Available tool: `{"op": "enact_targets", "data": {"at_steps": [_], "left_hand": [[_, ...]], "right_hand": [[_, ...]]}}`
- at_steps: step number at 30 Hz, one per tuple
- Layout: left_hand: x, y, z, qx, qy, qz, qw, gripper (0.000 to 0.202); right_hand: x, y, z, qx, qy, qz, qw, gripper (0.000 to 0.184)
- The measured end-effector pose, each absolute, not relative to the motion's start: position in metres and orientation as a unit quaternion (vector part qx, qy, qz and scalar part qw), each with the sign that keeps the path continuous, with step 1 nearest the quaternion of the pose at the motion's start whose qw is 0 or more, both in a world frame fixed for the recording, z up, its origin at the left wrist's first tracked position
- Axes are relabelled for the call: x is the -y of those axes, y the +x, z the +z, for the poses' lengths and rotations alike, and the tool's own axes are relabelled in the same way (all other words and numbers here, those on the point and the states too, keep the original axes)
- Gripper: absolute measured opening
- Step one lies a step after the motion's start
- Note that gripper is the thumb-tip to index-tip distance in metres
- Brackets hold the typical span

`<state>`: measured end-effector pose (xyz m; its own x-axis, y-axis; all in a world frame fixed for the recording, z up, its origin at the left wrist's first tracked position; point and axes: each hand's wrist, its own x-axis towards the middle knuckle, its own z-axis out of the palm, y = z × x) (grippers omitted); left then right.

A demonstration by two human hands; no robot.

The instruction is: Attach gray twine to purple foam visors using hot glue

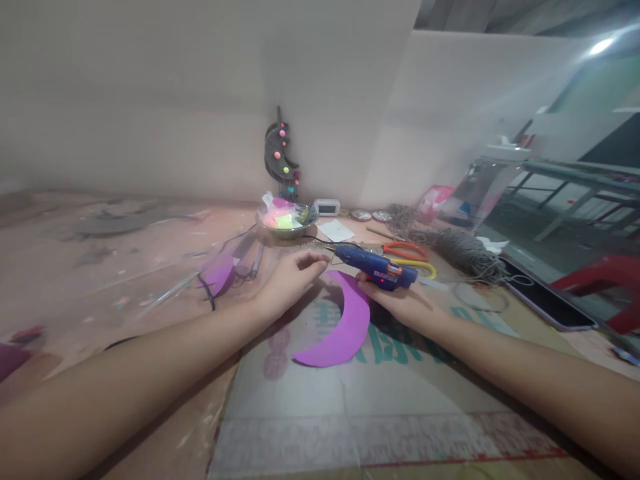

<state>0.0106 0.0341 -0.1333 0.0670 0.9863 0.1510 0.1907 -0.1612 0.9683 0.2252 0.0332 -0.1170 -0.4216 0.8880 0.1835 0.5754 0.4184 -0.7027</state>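
My right hand [400, 301] is wrapped round the handle of a blue glue gun [365, 261]. Its nozzle points left, and a small red light glows on its side. Close to the nozzle tip, my left hand [295, 277] has its fingers pinched together; whatever they may hold is too small to make out. A purple crescent cut-out [353, 327] lies between my hands on a printed cardboard sheet [300, 413], its upper tip near the nozzle.
A metal bowl [287, 232] of colourful bits stands at the back, below a grey crescent decoration [276, 157] with small balls. Scissors with orange handles [405, 251], grey yarn [465, 253] and a phone [550, 300] lie right. Another purple piece [220, 275] lies left.
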Motion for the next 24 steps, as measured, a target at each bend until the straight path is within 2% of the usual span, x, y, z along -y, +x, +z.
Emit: {"op": "enact_targets", "data": {"at_steps": [6,18,24], "left_hand": [[-0.0318,0.0118,-0.1321,-0.47,0.597,0.483,0.434,0.028],[-0.0292,0.0146,-0.1247,-0.451,0.593,0.45,0.492,0.019],[-0.0318,0.0131,-0.1276,-0.454,0.599,0.448,0.484,0.017]], "right_hand": [[-0.0335,0.2275,-0.1218,0.78,-0.473,0.291,0.289,0.021],[-0.0344,0.2269,-0.1224,0.794,-0.455,0.272,0.298,0.02],[-0.0354,0.227,-0.1234,0.792,-0.455,0.278,0.297,0.021]]}}
